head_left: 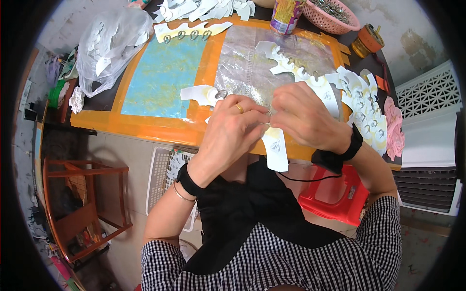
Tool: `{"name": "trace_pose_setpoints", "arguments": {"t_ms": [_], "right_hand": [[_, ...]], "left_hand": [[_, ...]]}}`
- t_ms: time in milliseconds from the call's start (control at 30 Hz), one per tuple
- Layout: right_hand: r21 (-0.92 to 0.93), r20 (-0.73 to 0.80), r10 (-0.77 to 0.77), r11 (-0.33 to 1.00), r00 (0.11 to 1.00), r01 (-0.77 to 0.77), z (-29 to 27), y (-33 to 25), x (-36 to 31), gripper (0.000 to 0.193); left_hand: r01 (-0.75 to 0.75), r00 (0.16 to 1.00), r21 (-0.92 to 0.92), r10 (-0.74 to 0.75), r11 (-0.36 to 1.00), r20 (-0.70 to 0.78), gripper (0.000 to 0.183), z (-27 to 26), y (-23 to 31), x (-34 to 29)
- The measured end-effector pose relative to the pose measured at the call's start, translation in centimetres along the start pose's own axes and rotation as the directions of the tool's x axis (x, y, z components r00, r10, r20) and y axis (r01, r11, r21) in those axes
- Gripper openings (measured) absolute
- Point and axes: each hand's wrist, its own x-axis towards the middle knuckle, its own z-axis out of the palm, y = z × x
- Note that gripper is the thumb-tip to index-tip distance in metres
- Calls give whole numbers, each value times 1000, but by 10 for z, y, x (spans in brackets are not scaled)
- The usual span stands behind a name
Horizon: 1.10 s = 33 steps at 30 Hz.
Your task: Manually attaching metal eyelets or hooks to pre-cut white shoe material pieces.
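My left hand (233,123) and my right hand (301,114) meet at the table's near edge with fingers pinched together. From between their fingertips hangs a white card strip (276,154), its top edge yellowish. The left fingers close on this strip; what the right fingers pinch is hidden. Beside my left knuckles lies a white card end (195,94) with a metal ring (221,94); I cannot tell whether it belongs to the same strip. Beyond my right hand, a scalloped card strip (310,82) with yellowish edges lies on the plastic-covered table.
Ringed cards (361,106) are piled at the right. A ringed strip (191,32) lies at the far left. Around stand a bag of white pieces (114,43), a pink basket of metal parts (335,26), a colourful can (286,17), an orange-topped jar (367,41) and a red stool (335,196).
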Motion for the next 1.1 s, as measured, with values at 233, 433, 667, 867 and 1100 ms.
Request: {"name": "trace_pose_setpoints", "arguments": {"t_ms": [233,433,667,867,1100], "right_hand": [[178,83,179,965,980,-191,0,5,-6,11],[190,50,44,980,998,-53,2,9,1,14],[28,116,-82,996,990,79,-3,2,6,20],[134,107,-35,991,994,21,4,8,-1,27],[290,267,98,940,959,-177,-6,14,0,33]], "left_hand": [[-89,993,109,97,990,-66,14,2,7,0],[-46,995,95,54,994,-80,14,4,6,-4],[11,995,1,-11,1000,-95,11,5,1,-5],[-15,995,-21,12,1000,-101,10,4,-1,-5],[-48,994,6,48,999,-100,10,2,-2,-6]]}}
